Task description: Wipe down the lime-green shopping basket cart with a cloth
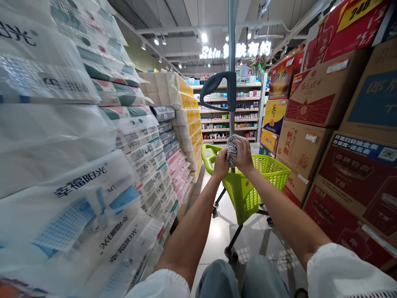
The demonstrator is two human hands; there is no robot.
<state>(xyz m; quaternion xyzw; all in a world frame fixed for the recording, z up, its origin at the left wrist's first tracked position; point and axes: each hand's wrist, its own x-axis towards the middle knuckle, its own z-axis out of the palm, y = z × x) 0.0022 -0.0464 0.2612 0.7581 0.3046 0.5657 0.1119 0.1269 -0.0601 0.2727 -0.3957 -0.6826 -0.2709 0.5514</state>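
Note:
A lime-green shopping basket cart (257, 182) stands on the aisle floor in front of me. Its grey metal pole (231, 49) rises straight up, with a dark handle (217, 85) near the top. My right hand (243, 155) is closed around a grey-and-white striped cloth (231, 147) and presses it against the pole just above the basket. My left hand (221, 163) is closed beside it, touching the cloth's left edge and the pole. Both forearms reach forward from white sleeves.
Stacked plastic-wrapped tissue packs (80, 165) wall the left side of the narrow aisle. Cardboard liquor cartons (328, 136) are piled on the right. The tiled floor (223, 236) runs ahead to product shelves (229, 116) under a lit sign.

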